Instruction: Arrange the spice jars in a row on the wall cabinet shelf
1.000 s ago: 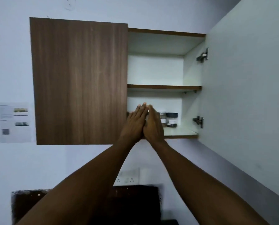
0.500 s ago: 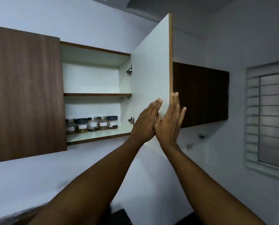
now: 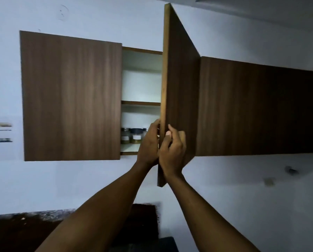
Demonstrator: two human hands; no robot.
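Spice jars [image 3: 133, 136] sit in a row on the lower shelf [image 3: 129, 148] of the wall cabinet, just behind my left hand; two show clearly, a third peeks out at the hand's edge, the rest are hidden by the door. They look like small glass jars with lids and white labels, so I'd guess light, rigid, smooth and breakable. Best taken around the body, below the lid, not by the lid.

Both hands are on the free edge of the open cabinet door [image 3: 179, 88]. Left hand [image 3: 149, 144] is on the inner side, fingers reaching round the edge, gripping it. Right hand [image 3: 172, 153] is on the outer face, fingers curled, thumb up along the edge, pinching the door. No jar held. Door is stiff board on hinges and should swing easily.
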